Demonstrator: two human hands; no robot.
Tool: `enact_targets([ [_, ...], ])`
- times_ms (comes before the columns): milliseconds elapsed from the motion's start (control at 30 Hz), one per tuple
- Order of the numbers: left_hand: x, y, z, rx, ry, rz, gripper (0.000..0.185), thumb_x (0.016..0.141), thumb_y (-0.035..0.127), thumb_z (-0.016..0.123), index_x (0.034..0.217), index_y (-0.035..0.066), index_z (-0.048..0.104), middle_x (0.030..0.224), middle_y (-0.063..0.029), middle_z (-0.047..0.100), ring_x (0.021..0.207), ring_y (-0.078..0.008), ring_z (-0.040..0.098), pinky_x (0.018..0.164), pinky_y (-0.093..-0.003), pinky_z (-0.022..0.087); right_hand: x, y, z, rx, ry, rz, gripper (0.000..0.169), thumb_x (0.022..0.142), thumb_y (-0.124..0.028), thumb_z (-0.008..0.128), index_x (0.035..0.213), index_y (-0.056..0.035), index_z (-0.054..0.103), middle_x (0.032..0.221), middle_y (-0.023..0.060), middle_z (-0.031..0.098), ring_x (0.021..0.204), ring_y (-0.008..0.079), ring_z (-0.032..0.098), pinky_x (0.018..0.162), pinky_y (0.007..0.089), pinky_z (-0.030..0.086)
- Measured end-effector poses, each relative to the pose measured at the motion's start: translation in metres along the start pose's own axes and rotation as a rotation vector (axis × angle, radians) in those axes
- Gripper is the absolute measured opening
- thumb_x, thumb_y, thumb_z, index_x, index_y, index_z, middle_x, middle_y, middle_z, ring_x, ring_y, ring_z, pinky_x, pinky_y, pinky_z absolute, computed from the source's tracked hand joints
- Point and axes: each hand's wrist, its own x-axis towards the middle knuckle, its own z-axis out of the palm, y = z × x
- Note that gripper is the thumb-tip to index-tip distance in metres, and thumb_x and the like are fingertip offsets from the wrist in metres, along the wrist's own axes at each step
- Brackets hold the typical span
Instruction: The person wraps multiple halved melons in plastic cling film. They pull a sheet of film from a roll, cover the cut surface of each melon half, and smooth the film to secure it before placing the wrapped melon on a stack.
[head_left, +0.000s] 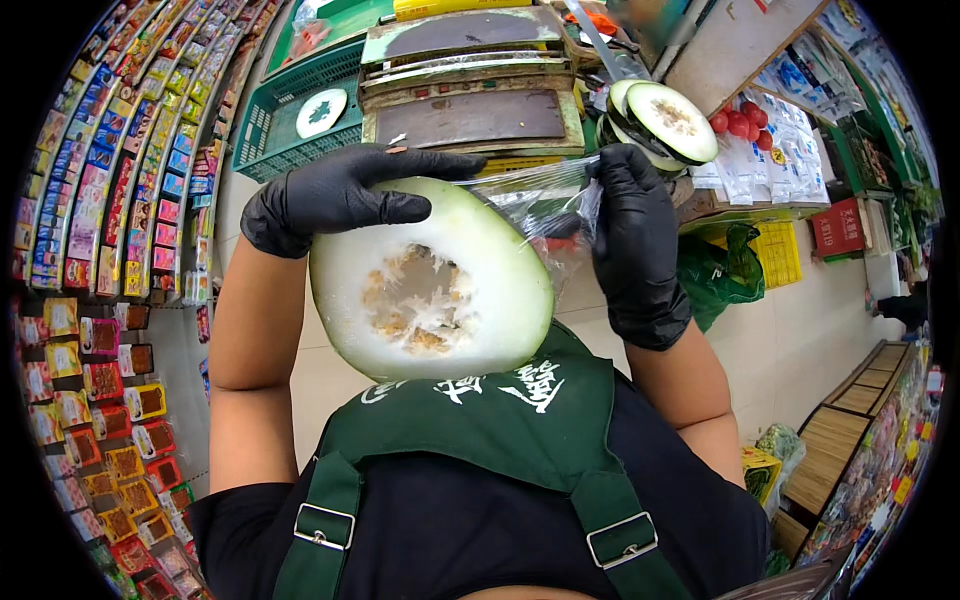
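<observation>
A large cut slice of winter melon (480, 300), with a seedy hollow in its white flesh, stands tilted against my green apron (450, 427). My left hand (352, 195), in a black glove, rests on its upper edge, thumb over the cut face and fingers behind the rim. To the right of the melon, my black-gloved right hand (637, 240) grips bunched clear plastic film (547, 202), which is stretched from the melon's upper right edge. Whether film covers the whole cut face, I cannot tell.
Beyond the melon is a worn wrapping machine (469, 120). A green plastic crate (262, 142) with one melon slice (321, 112) stands at its left; stacked melon slices (671, 124) and red round produce (742, 124) lie at the right. Shelves of packaged goods (112, 172) line the left side.
</observation>
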Motion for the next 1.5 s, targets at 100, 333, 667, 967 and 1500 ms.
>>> enact_targets([
  [100, -0.005, -0.003, 0.0, 0.099, 0.052, -0.047, 0.057, 0.092, 0.032, 0.06, 0.138, 0.002, 0.044, 0.137, -0.015, 0.051, 0.125, -0.0225, 0.048, 0.106, -0.0365, 0.035, -0.007, -0.032, 0.003, 0.161, -0.025, 0.231, 0.016, 0.098, -0.021, 0.054, 0.092, -0.0072, 0.059, 0.068, -0.0014, 0.055, 0.038, 0.0069, 0.039, 0.037, 0.0236, 0.032],
  [333, -0.003, 0.004, 0.002, 0.149, 0.078, 0.014, 0.046, 0.091, 0.031, 0.063, 0.132, 0.01, 0.055, 0.107, -0.0101, 0.066, 0.098, -0.0163, 0.06, 0.091, -0.0323, 0.046, 0.035, 0.035, -0.034, -0.594, 0.074, -0.416, 0.012, 0.095, -0.015, 0.059, 0.091, -0.0042, 0.061, 0.077, 0.0011, 0.06, 0.067, 0.0071, 0.051, 0.06, 0.0221, 0.045],
  [667, -0.003, 0.008, 0.003, 0.127, 0.076, -0.163, 0.046, 0.091, 0.024, 0.064, 0.131, 0.004, 0.054, 0.115, -0.0093, 0.063, 0.104, -0.0158, 0.057, 0.093, -0.032, 0.046, 0.008, 0.007, -0.007, -0.543, -0.174, -0.345, 0.022, 0.099, -0.019, 0.048, 0.091, -0.0026, 0.06, 0.072, 0.0048, 0.058, 0.06, 0.0142, 0.058, 0.056, 0.0264, 0.047],
  [967, -0.007, 0.01, 0.002, 0.184, 0.055, 0.024, 0.05, 0.089, 0.024, 0.065, 0.133, 0.003, 0.052, 0.12, -0.0126, 0.06, 0.109, -0.0221, 0.057, 0.096, -0.0356, 0.043, 0.036, 0.012, -0.02, -0.86, 0.062, -0.384, 0.018, 0.095, -0.023, 0.056, 0.102, -0.0055, 0.056, 0.082, 0.0209, 0.064, 0.077, 0.0388, 0.063, 0.063, 0.0418, 0.048],
  [1500, 0.026, -0.001, 0.016, -0.175, -0.008, 0.05, 0.066, 0.089, 0.037, 0.063, 0.142, 0.005, 0.04, 0.125, -0.0139, 0.055, 0.117, -0.0225, 0.052, 0.101, -0.0362, 0.038, 0.033, 0.097, 0.042, 0.274, -0.526, 0.659, 0.036, 0.098, -0.025, 0.051, 0.128, -0.0058, 0.049, 0.112, 0.0126, 0.059, 0.102, 0.0215, 0.058, 0.082, 0.0325, 0.051],
])
